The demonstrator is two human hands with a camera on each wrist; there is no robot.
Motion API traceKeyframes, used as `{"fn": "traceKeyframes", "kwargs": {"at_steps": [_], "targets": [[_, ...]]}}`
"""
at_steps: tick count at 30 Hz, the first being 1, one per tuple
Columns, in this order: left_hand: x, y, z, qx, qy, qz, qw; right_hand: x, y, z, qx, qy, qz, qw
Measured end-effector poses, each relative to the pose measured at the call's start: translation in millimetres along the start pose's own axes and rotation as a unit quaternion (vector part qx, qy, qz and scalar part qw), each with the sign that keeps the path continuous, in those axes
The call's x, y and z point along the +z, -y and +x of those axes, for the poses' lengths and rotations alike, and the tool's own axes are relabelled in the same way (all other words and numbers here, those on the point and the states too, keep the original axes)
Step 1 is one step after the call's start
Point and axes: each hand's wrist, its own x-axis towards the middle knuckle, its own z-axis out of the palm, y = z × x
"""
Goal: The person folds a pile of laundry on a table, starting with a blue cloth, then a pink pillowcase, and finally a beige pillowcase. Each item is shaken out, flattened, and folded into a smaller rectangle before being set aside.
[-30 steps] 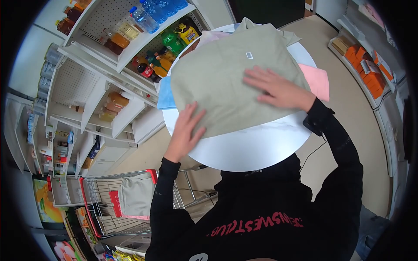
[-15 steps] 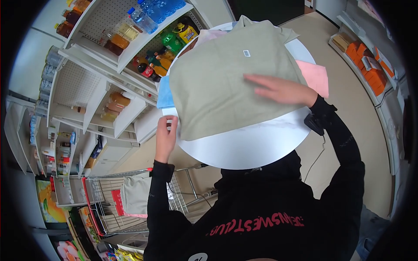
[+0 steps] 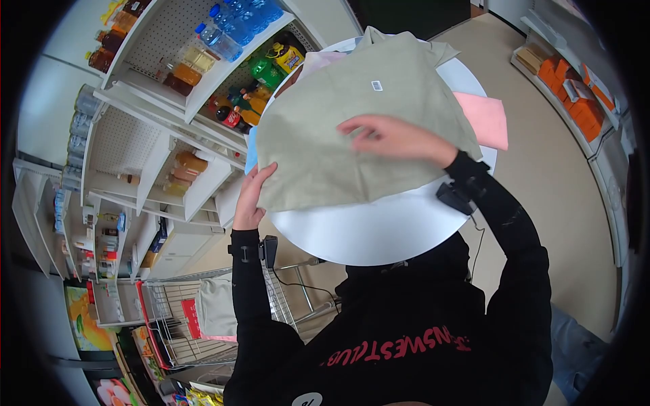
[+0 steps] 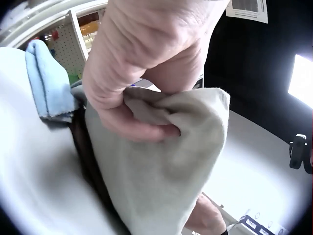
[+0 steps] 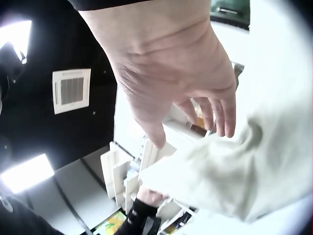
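A large grey-green cloth (image 3: 318,149) with a small white barcode label (image 3: 377,86) is spread over a round white table (image 3: 338,237). My left hand (image 3: 250,199) pinches its near left edge; in the left wrist view the fabric (image 4: 161,166) bunches between thumb and fingers and that edge is raised. Over the middle of the cloth is my right hand (image 3: 399,139), holding nothing. Its fingers (image 5: 217,115) are loosely bent, thumb apart, in the right wrist view.
Blue cloth (image 4: 49,81) and pink cloth (image 3: 484,120) stick out from under the grey-green one. At the left are shelves with bottles (image 3: 220,44) and a shopping cart (image 3: 176,318) with folded cloth inside. Another shelf unit with orange boxes (image 3: 575,101) is at the right.
My left hand left the cloth's surface, moved out past its left edge and now grips that edge. My right hand has shifted left across the cloth.
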Motion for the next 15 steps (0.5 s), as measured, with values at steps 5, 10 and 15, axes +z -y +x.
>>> {"fn": "traceKeyframes", "kwargs": {"at_steps": [5, 10, 15], "targets": [[29, -11, 12, 0.023, 0.040, 0.020, 0.999, 87, 13, 34, -0.132, -0.089, -0.222, 0.962], [38, -8, 13, 0.021, 0.023, 0.031, 0.999, 110, 32, 51, -0.036, -0.058, -0.266, 0.961], [18, 13, 29, 0.021, 0.022, 0.008, 1.000, 114, 47, 57, 0.023, 0.005, -0.293, 0.956]]}}
